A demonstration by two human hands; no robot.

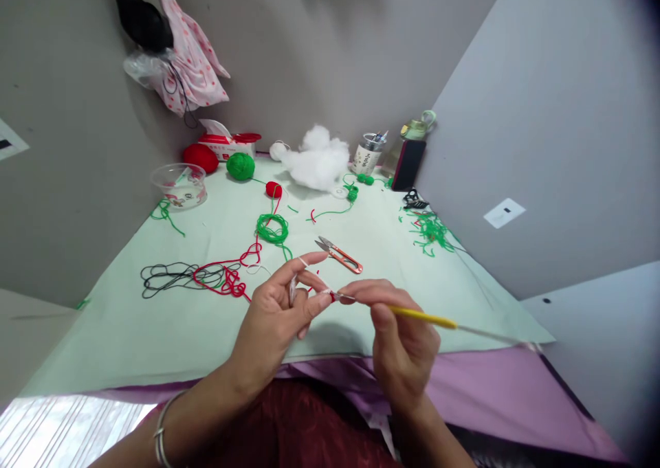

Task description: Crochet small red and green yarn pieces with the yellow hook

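Note:
My left hand (289, 303) pinches a small red and white crochet piece (331, 295) between thumb and finger. White yarn (304, 262) loops over its raised index finger and passes around the other fingers. In my right hand (405, 344) is a crochet hook (423, 317) with a yellow handle, held like a pen, its metal tip at the piece. Most of the piece is hidden by the fingertips. Just beyond the hands lie orange-handled thread snips (344, 257). Red yarn (234, 284) trails in a tangle left of my left hand.
Green yarn coil (272, 228), black cord (175, 279) and a plastic tub (180, 186) are on the left. Along the back stand yarn balls (240, 166), white stuffing (318, 160), a pen holder (368, 154) and a phone (409, 165). Green scraps (433, 233) lie at right.

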